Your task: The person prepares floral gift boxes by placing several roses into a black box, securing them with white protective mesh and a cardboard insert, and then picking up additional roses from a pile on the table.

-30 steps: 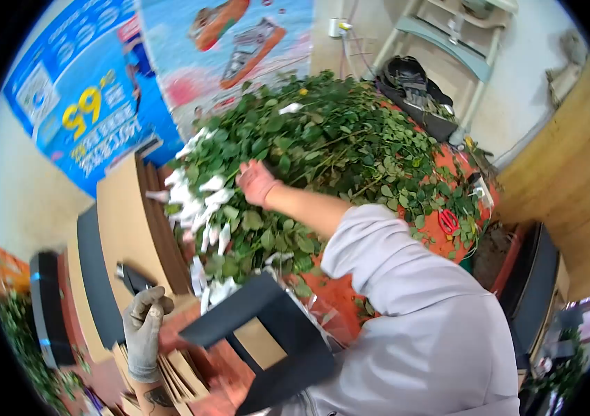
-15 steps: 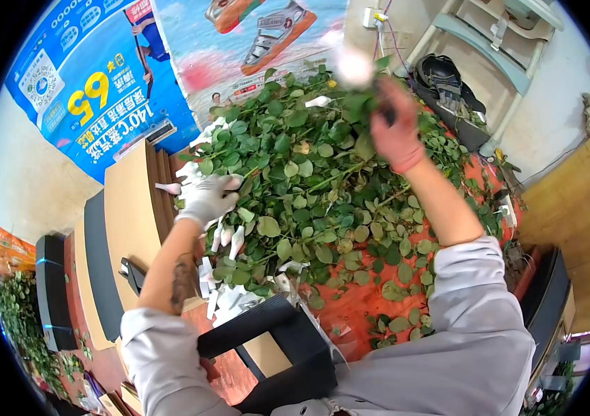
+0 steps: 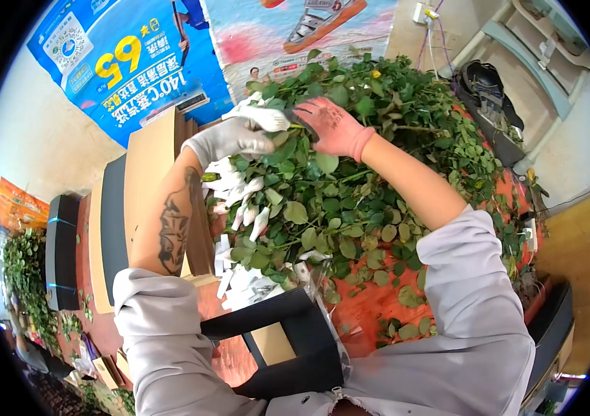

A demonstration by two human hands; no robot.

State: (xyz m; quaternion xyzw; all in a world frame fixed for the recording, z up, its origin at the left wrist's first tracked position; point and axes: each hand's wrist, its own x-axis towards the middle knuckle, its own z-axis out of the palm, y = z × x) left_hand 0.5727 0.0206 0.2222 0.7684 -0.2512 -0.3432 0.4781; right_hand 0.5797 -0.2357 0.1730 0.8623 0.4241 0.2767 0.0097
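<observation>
the white-capped flower lies between the two hands, its long axis running left to right, capped end leftward. the right hand is at the stem end, fingers curled and seemingly pinching it. the left hand is nearer the cap, its fingers just below; whether they touch it, one cannot tell. leaves spread beneath.

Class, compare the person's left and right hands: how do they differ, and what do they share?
The left hand wears a pale grey-white glove; the right hand wears a pink one, dark at the fingers. The left hand is left of the white-covered bud; the right hand is right of it. Both are gloved, over the leafy pile.
</observation>
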